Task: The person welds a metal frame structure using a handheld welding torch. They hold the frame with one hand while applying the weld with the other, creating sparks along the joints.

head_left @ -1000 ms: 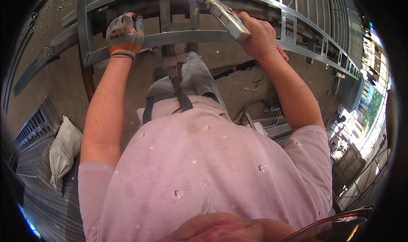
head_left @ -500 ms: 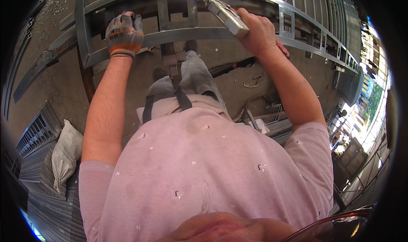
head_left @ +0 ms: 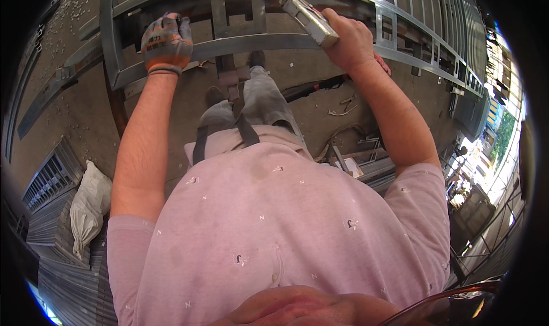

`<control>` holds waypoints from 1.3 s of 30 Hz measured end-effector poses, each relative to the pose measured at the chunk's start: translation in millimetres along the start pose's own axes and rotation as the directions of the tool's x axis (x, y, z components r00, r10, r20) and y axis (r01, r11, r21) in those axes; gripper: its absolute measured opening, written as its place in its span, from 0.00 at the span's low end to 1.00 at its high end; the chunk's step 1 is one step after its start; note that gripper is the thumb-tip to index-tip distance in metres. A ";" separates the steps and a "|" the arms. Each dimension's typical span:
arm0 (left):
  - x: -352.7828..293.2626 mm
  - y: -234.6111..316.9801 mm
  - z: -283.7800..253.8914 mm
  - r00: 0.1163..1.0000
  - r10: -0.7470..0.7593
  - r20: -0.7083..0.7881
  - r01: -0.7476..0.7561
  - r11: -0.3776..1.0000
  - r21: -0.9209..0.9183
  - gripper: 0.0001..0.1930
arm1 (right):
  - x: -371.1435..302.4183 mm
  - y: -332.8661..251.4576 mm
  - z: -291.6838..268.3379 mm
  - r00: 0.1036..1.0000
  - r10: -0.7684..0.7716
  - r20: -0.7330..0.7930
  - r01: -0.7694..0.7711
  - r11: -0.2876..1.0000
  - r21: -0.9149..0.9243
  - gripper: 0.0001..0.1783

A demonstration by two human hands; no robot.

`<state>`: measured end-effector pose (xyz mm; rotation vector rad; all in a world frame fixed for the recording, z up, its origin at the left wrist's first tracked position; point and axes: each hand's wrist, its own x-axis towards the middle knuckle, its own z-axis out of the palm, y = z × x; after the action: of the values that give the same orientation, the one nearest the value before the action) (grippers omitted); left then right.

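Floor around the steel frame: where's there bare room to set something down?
Mostly bare: the floor bounded by the left forearm, white sack and curved steel strip. Another patch lies between the right forearm and the lower rail of the steel frame. Crowded: right of the trousers, with loose metal pieces; lower left, with stacked metal panels.
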<state>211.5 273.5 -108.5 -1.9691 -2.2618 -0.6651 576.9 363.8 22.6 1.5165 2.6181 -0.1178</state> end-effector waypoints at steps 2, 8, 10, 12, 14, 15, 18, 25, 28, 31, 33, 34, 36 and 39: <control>-0.2 0.3 -0.7 1.000 -0.003 -0.006 0.003 1.000 -0.004 0.13 | 0.3 -0.1 -1.4 1.000 0.001 0.012 -0.001 1.000 -0.004 0.14; -0.4 -1.0 1.9 1.000 -0.005 0.003 0.005 1.000 0.017 0.13 | -3.4 2.8 -4.2 1.000 -0.003 0.006 0.003 1.000 0.018 0.14; 1.0 0.9 -1.2 0.999 -0.022 0.036 0.022 1.000 0.019 0.13 | -4.7 0.8 -6.2 1.000 -0.016 -0.001 0.016 0.999 0.029 0.15; 1.0 4.7 -4.7 0.993 -0.061 0.105 0.059 0.998 0.021 0.14 | -9.6 -6.2 -12.9 0.999 -0.048 -0.022 0.049 0.997 0.058 0.15; -0.2 3.2 -3.5 0.996 -0.039 0.080 0.037 0.999 0.026 0.14 | -8.1 -16.0 -15.3 0.996 -0.081 -0.029 0.083 0.994 0.075 0.16; 1.2 3.5 -4.6 0.997 -0.028 0.066 0.026 0.999 0.031 0.14 | -5.8 -22.0 -15.8 0.994 -0.099 -0.035 0.102 0.991 0.084 0.17; 2.8 6.7 -7.5 0.997 -0.043 0.062 0.043 0.999 0.000 0.14 | 4.4 -38.9 -18.0 0.989 -0.145 -0.012 0.145 0.986 0.076 0.19; 3.7 8.4 -6.1 0.997 -0.017 0.070 0.016 1.000 0.004 0.14 | 26.5 -59.0 -7.8 0.977 -0.202 -0.064 0.208 0.972 0.104 0.13; 3.6 7.7 -5.9 0.999 -0.012 0.037 0.012 1.000 -0.001 0.13 | 31.8 -63.8 -7.5 0.980 -0.196 -0.046 0.199 0.976 0.088 0.13; 0.6 6.3 -1.0 1.000 0.010 -0.022 -0.010 1.000 -0.010 0.12 | 34.2 -69.6 -12.1 0.984 -0.179 0.014 0.178 0.982 0.062 0.19; 0.7 6.0 -1.6 1.000 0.007 -0.018 -0.007 1.000 -0.030 0.12 | 35.0 -72.1 -12.9 0.985 -0.168 0.042 0.166 0.985 0.049 0.22; 1.8 7.0 -2.2 1.000 0.005 -0.005 -0.005 1.000 -0.023 0.11 | 35.7 -72.4 -12.0 0.985 -0.164 0.045 0.162 0.986 0.045 0.22; 3.4 9.0 -3.6 1.000 0.002 0.019 -0.002 1.000 -0.008 0.11 | 36.5 -72.1 -10.2 0.986 -0.160 0.050 0.158 0.987 0.037 0.22; 3.6 10.3 -5.2 1.000 -0.006 0.025 0.006 1.000 0.000 0.12 | 36.5 -71.5 -9.7 0.986 -0.160 0.054 0.159 0.987 0.027 0.21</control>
<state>219.6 275.8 -99.8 -1.9827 -2.2828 -0.6451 496.3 360.9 27.9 1.2884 2.6992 -0.2018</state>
